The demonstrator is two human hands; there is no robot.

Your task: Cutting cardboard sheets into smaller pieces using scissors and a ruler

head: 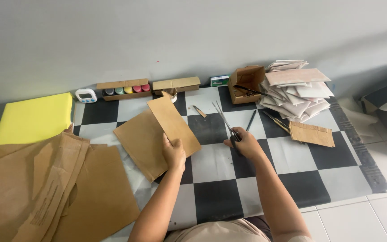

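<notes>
The left hand [174, 153] pinches the lower edge of a rectangular piece of brown kraft paper [174, 125], thumb on top and fingers underneath, and holds it tilted above a larger brown sheet [140, 142] that lies flat on the black-and-white chequered mat [292, 175]. The right hand [245, 142] is closed around the handles of a pair of scissors [224, 118]; their blades stand open and point away from the person, towards the wall, just to the right of the held paper and apart from it.

To the left lies a loose heap of big brown paper pieces [54, 188], with a yellow foam pad [32, 118] behind it. Along the wall stand a small white timer [86, 95], a narrow cardboard tray of coloured pots [126, 89] and an open cardboard box [246, 83]. A stack of pale folded envelopes [296, 89] sits at the far right, with one finished brown paper bag [312, 134] in front of it.
</notes>
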